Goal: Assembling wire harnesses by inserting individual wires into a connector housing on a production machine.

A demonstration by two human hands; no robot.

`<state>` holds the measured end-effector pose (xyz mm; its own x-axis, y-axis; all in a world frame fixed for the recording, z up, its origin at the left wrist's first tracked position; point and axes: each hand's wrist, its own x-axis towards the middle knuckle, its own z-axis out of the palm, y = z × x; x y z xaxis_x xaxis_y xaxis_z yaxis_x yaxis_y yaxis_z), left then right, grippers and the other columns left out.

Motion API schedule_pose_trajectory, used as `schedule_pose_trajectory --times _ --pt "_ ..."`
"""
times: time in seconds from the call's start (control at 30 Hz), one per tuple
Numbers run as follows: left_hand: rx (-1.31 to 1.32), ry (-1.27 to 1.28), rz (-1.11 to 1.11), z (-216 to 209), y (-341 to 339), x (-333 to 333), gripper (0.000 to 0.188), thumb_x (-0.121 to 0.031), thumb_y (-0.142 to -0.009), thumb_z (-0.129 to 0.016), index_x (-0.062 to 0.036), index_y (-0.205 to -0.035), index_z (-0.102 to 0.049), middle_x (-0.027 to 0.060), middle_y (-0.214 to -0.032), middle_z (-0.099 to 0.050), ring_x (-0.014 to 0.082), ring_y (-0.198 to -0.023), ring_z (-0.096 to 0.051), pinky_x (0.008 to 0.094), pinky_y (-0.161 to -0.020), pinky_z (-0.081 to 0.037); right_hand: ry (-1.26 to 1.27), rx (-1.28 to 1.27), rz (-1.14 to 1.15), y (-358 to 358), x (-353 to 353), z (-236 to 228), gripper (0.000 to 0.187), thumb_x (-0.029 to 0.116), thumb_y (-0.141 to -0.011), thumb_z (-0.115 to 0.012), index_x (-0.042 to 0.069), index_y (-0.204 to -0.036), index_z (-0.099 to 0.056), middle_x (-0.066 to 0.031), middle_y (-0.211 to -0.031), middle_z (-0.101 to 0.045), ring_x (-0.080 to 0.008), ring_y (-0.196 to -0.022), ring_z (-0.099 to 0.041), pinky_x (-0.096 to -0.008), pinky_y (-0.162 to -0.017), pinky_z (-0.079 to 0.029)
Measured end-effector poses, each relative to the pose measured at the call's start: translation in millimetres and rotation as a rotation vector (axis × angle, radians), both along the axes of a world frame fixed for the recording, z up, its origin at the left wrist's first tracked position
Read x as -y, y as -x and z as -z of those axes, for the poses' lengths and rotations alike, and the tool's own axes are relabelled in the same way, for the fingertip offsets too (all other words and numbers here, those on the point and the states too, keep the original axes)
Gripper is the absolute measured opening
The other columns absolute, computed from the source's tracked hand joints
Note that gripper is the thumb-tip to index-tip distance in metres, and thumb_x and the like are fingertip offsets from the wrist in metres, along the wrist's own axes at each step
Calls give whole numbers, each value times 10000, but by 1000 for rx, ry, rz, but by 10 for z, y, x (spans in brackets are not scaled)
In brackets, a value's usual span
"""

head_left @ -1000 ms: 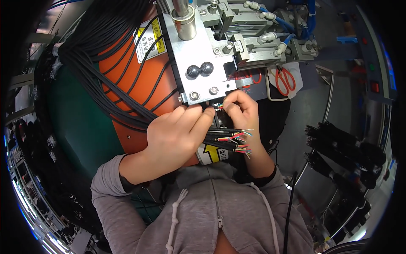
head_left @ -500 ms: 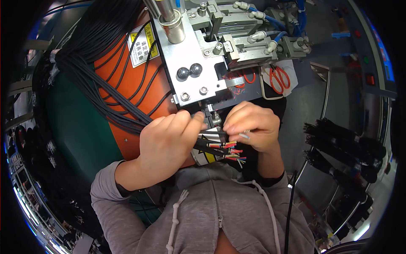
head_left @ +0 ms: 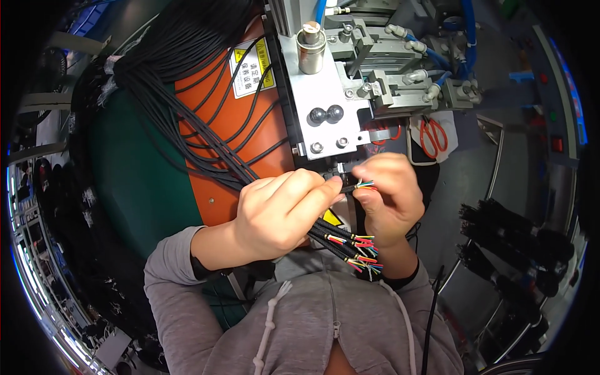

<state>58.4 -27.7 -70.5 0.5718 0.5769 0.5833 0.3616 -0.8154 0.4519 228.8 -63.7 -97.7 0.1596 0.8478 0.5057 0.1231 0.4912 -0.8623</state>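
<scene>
My left hand is closed on black cables, pinching one cable end between thumb and forefinger. Thin coloured wires fan out from that end. Right beside them is my right hand, its fingers curled and slightly blurred, with thumb and forefinger apart around the wire tips. Below the left hand, a bunch of black cables sticks out to the right, with red, yellow and white wires bare at the ends. Just beyond both hands stands a metal machine with a silver top plate; its lower front is partly hidden by my fingers.
Long black cables run over an orange panel on the left. Red-handled scissors lie right of the machine. Pneumatic cylinders with blue hoses fill the far right. Black cable bundles hang on a rack at right.
The view has shifted, so the machine appears farther right. The pale tip by my right fingers no longer shows; coloured wires are bare there. More wire ends show in the lower bunch.
</scene>
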Motion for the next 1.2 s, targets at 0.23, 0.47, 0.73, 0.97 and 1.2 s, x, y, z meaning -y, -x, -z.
schedule_pose_trajectory --times 0.23,0.47,0.73,0.97,1.2 --pt "-55 14 16 -7 21 0 187 -90 -726 -676 -8 -892 -646 22 -703 -502 136 -560 -545 269 -429 -412 127 -76 8 12 -24 -33 154 -20 -700 -753 -10 -816 -653 -85 -788 -642 -198 -722 -602 -298 -657 -472" --pt "-217 -74 -10 -36 15 12 204 -92 -718 -655 -20 -909 -646 9 -727 -490 116 -602 -538 237 -450 -388 111 339 79 -137 26 -160 141 -23 -711 -734 1 -788 -617 -73 -781 -624 -178 -713 -580 -285 -617 -443" --pt "-245 -52 6 -41 14 49 356 -118 -635 -659 -18 -977 -676 28 -737 -538 142 -594 -545 274 -461 -395 711 -676 -367 -220 34 26 147 -29 -727 -715 -1 -789 -584 -46 -747 -557 -135 -680 -523 -267 -629 -422" --pt "-267 -205 -5 32 21 38 162 -77 -737 -646 -37 -893 -640 5 -761 -477 92 -590 -497 233 -460 -325 501 35 -23 -131 82 -88 133 -63 -717 -704 -9 -741 -585 -79 -734 -588 -145 -650 -538 -261 -595 -419" --pt "-248 -149 -4 47 17 47 128 -59 -744 -675 -57 -863 -627 4 -754 -468 95 -579 -485 235 -449 -320 201 384 90 -90 48 -85 121 -56 -737 -696 -9 -754 -586 -67 -746 -585 -119 -658 -524 -254 -602 -410"
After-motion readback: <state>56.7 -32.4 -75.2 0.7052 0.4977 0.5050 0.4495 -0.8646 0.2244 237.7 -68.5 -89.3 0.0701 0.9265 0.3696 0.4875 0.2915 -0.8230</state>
